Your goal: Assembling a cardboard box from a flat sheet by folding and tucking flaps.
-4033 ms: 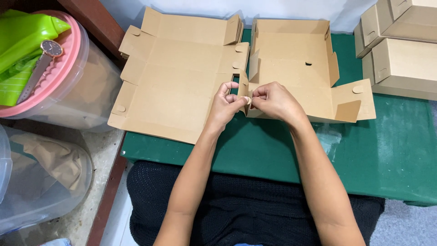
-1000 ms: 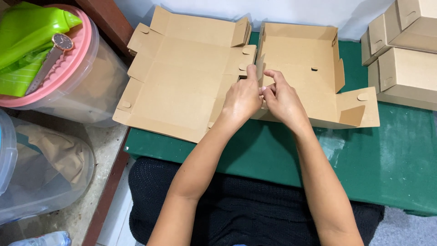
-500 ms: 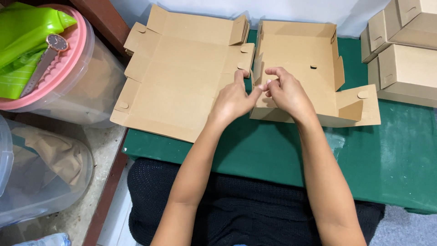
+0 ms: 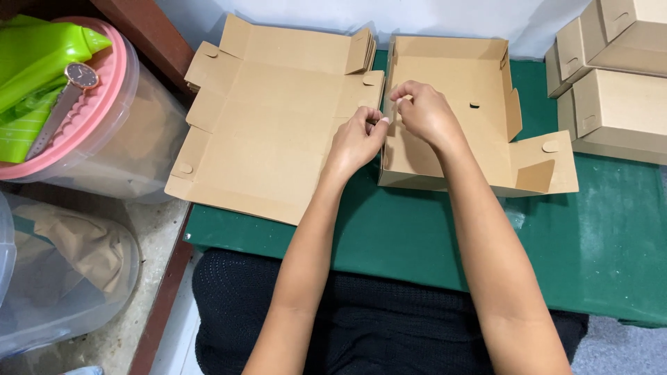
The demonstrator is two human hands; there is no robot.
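Lay flat on the green table [image 4: 597, 229]: a cardboard box [image 4: 445, 76], half folded, its right part already raised into a tray, its left part spread out as a flat sheet toward nine o'clock. Met at the tray's left wall, near the middle of the box: both hands. Left hand [image 4: 356, 142] curled narrow, fingertips [image 4: 381, 122] pinching the wall's edge from the flat side. Right hand [image 4: 425, 111] just at one o'clock of the left, fingers bent and closed on the same edge from inside the tray. Almost touching, the two hands, with the thin wall between them. Stretched away from both hands toward three o'clock: the tray floor and a side flap with a round tab. Stacked at the table's two o'clock corner, well apart from the hands: finished boxes [image 4: 618, 104]. Stood at nine o'clock, off the table: a clear tub with a pink lid [image 4: 104, 104], a green plastic piece [image 4: 42, 59] and a wristwatch [image 4: 73, 87] resting on top.
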